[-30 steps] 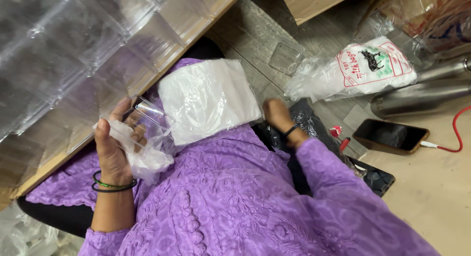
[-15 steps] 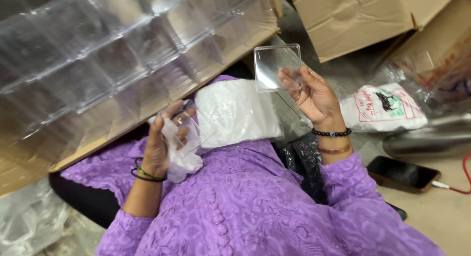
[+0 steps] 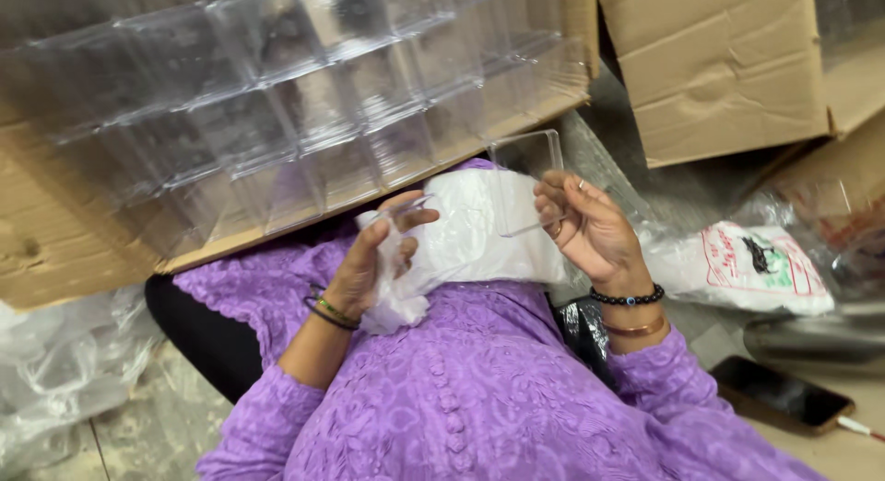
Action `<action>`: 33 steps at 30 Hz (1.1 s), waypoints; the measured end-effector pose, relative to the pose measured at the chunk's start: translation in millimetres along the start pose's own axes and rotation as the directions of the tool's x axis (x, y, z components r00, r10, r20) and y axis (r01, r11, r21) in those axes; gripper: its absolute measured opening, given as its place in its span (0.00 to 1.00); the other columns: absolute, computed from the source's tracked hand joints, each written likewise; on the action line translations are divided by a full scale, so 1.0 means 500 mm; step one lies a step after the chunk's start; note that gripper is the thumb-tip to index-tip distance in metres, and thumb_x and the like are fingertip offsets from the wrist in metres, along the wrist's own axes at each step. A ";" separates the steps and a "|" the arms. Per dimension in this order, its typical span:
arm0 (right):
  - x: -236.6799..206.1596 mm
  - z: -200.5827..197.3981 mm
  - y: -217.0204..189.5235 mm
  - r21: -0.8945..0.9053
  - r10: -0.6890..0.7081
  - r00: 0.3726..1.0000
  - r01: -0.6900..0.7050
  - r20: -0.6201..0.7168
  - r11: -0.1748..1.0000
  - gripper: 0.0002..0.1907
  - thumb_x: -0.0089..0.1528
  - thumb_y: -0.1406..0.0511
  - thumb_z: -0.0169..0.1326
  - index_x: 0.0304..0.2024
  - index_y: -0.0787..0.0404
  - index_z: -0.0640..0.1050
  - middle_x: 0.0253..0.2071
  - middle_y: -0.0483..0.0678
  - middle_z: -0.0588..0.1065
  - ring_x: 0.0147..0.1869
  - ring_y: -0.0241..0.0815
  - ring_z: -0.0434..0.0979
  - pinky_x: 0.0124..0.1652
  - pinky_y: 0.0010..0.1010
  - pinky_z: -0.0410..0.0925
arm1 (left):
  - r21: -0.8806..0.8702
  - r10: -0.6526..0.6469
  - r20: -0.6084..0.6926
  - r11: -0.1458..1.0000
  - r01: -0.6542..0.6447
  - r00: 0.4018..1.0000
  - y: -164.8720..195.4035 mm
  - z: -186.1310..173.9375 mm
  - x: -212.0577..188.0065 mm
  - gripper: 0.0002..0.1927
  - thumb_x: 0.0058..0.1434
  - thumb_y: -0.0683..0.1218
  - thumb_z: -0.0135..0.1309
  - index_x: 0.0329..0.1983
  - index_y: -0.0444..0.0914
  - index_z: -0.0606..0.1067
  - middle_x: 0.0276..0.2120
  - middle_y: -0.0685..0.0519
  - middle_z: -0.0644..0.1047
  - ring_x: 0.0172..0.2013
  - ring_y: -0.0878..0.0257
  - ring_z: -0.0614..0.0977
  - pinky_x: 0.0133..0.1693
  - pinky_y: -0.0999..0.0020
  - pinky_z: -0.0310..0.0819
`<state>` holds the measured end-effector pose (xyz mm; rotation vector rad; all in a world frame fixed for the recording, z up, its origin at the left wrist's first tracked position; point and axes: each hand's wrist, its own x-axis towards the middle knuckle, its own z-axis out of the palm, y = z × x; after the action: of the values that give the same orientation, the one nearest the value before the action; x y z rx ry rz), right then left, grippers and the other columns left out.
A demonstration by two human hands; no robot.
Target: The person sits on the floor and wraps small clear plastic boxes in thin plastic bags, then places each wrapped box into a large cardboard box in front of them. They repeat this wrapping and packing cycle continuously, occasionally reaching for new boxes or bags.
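Observation:
My right hand (image 3: 590, 228) holds a clear square plastic lid (image 3: 525, 181) by its lower edge, tilted up over my lap. My left hand (image 3: 369, 260) grips a crumpled white cloth (image 3: 396, 297) together with a small clear plastic piece (image 3: 406, 209). A white plastic bag (image 3: 479, 237) lies on my lap between the two hands, over my purple dress. The hands are a short way apart, the lid nearest the bag's upper right corner.
A cardboard tray (image 3: 55, 241) full of clear plastic boxes (image 3: 295, 103) stands just beyond my knees. A brown carton (image 3: 728, 76) is at the upper right. A printed white bag (image 3: 747, 264), a metal bottle (image 3: 820, 338) and a phone (image 3: 784, 393) lie at the right.
My right hand picked up the clear lid from the right and has brought it down and in towards my lap. The left hand kept its cloth and moved slightly towards the middle.

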<state>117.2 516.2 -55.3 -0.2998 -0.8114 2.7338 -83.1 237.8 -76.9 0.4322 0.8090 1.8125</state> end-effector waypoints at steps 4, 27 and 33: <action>0.019 -0.058 -0.015 -0.174 -0.134 0.991 0.128 -0.024 0.976 0.14 0.74 0.67 0.50 0.57 0.72 0.73 0.49 0.57 0.78 0.51 0.43 0.80 0.52 0.29 0.73 | 0.026 0.008 0.033 1.000 -0.009 0.999 0.017 0.015 -0.004 0.46 0.57 0.64 0.63 0.72 0.39 0.62 0.58 0.48 0.73 0.34 0.73 0.71 0.31 0.81 0.67; 0.017 -0.580 -0.037 -0.659 -0.505 0.860 -0.423 -0.075 -0.622 0.25 0.55 0.57 0.64 0.53 0.59 0.77 0.56 0.58 0.73 0.62 0.57 0.70 0.58 0.63 0.59 | -0.073 0.004 -0.199 0.997 -0.019 0.980 0.034 -0.034 -0.036 0.48 0.57 0.66 0.65 0.73 0.37 0.64 0.59 0.41 0.75 0.31 0.71 0.69 0.26 0.81 0.63; 0.038 -0.588 0.001 -0.559 -0.507 0.845 -0.506 -0.169 -0.657 0.23 0.59 0.69 0.55 0.58 0.49 0.77 0.64 0.50 0.69 0.72 0.55 0.62 0.59 0.66 0.61 | -0.086 -0.038 -0.174 0.996 0.023 0.984 0.030 -0.023 -0.021 0.49 0.58 0.66 0.66 0.74 0.36 0.65 0.59 0.42 0.73 0.30 0.71 0.68 0.27 0.80 0.63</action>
<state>179.0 669.0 -299.2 -1.2931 -2.8044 0.0180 -96.6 221.4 -73.6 0.2065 0.8517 1.8664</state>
